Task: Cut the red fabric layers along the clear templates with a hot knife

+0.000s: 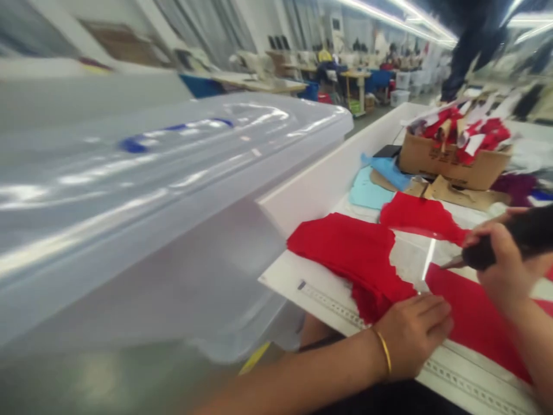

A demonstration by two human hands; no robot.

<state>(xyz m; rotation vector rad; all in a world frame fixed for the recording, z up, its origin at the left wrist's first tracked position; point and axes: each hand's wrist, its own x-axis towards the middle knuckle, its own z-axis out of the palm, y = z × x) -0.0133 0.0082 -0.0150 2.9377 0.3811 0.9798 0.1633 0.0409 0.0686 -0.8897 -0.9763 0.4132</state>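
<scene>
My left hand (pixel 412 337), with a gold bangle at the wrist, lies flat on the edge of a clear plastic template (pixel 408 259), pressing it onto red fabric. My right hand (pixel 496 259) grips a black-handled tool (pixel 479 259) with a thin metal tip (pixel 451 264), which points at the template's right side. A thick stack of red fabric (pixel 349 259) lies under the template's left side. Another red piece (pixel 419 216) lies beyond it, and a red panel (pixel 475 317) runs beneath my right hand.
The fabric lies on a white board (pixel 280 282) with a perforated metal ruler (pixel 332 305) along its edge. A translucent plastic bin (pixel 129 202) fills the left. Beyond stand a cardboard box of red scraps (pixel 449 164), light blue cloth (pixel 371 193), a standing person's legs (pixel 470 40) and workshop tables (pixel 280 80).
</scene>
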